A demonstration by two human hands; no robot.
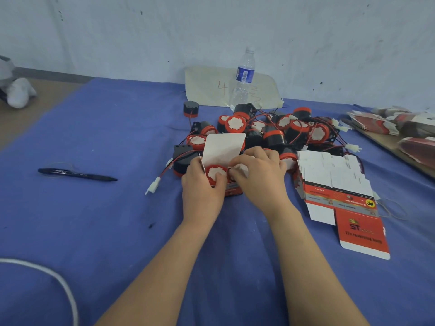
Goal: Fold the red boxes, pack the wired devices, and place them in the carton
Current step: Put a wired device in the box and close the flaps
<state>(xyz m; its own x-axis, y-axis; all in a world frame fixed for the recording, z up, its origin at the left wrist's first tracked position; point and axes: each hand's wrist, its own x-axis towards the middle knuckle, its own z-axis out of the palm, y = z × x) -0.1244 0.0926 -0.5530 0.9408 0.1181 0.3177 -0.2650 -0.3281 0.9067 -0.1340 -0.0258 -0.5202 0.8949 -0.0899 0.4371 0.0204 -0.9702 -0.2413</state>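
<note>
Left hand (pixel 202 187) grips the small red cardboard box (pixel 233 190) on the blue cloth (pixel 117 220), its thumb on the round red-and-black wired device (pixel 215 173) inside, while the right hand (pixel 259 177) pinches a white bit (pixel 239 171) at the mouth, where a stray wire would likely jam the raised white lid flap (pixel 223 149).

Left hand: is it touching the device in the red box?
Touching. Head view: the left hand grips the red box, thumb lying on the device.

It looked like a small packing workshop: a blue-clothed table (pixel 106 231) against a scuffed wall (pixel 141 31), heaped devices (pixel 273 135) (all wired) and stacked flat boxes (pixel 334 180).
</note>
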